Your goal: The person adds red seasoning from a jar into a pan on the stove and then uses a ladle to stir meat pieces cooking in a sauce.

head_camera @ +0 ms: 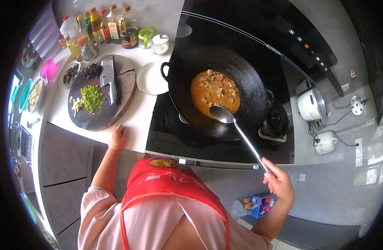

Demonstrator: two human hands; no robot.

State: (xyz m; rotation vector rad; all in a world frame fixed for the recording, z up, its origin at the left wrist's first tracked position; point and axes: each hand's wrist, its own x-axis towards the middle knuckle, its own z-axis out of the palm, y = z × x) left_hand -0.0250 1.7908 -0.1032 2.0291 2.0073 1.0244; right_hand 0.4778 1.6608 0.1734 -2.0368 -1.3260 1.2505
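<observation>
My right hand (pixel 279 181) grips the handle of a long metal ladle (pixel 222 114), whose bowl rests at the near edge of an orange-brown broth with pieces of meat (pixel 215 89) in a large black wok (pixel 252 93). My left hand (pixel 118 137) lies on the white counter's front edge, loosely curled, beside a round wooden chopping board (pixel 122 109). On the board are chopped green vegetable (pixel 92 99), chopped garlic (pixel 77 104), a dark purple chopped heap (pixel 93 71) and a cleaver (pixel 107 73). An empty white plate (pixel 152 78) sits between board and wok.
Sauce bottles (pixel 114 25) and lidded jars (pixel 145 38) line the wall. A bowl of dark food pieces (pixel 69 74) stands left of the board. Right of the wok are a black pot (pixel 275 122) and a white rice cooker (pixel 310 104). The range hood (pixel 304 40) overhangs the back.
</observation>
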